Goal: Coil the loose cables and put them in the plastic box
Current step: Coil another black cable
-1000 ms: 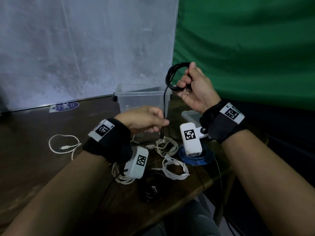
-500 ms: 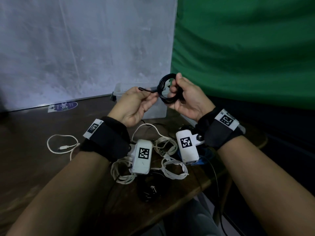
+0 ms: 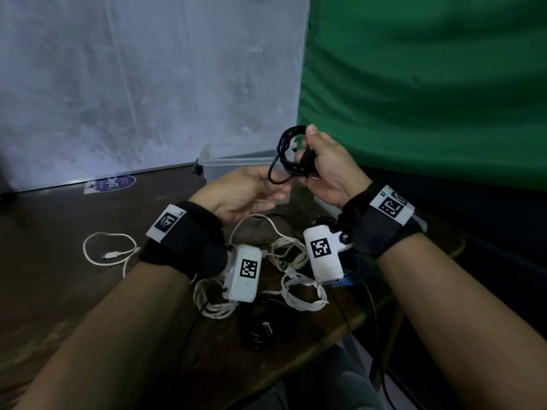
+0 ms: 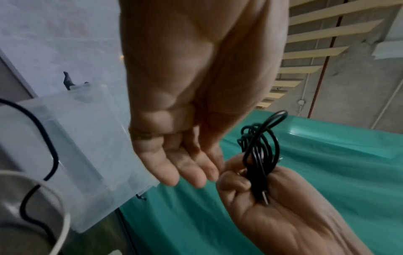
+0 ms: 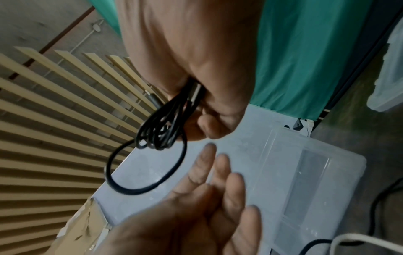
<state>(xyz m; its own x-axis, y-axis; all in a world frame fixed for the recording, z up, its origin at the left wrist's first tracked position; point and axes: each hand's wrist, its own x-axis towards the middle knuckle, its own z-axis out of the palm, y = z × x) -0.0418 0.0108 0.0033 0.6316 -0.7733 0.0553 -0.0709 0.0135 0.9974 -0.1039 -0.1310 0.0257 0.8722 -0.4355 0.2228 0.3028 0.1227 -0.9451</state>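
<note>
Presently, the right hand (image 3: 328, 173) grips a coiled black cable (image 3: 288, 156) just right of centre in the head view, fingers curled round the bundle, one loose loop hanging below. The left hand (image 3: 245, 192) sits beside it, palm up, fingers relaxed and holding nothing. The clear plastic box (image 3: 236, 161) stands directly behind both hands. White cables (image 3: 305, 294) lie on the wooden table (image 3: 59, 291) at lower centre.

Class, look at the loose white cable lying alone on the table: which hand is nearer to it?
Left. The left hand hovers open just right of the white cable; the right hand is farther right, gripping the black cable.
</note>
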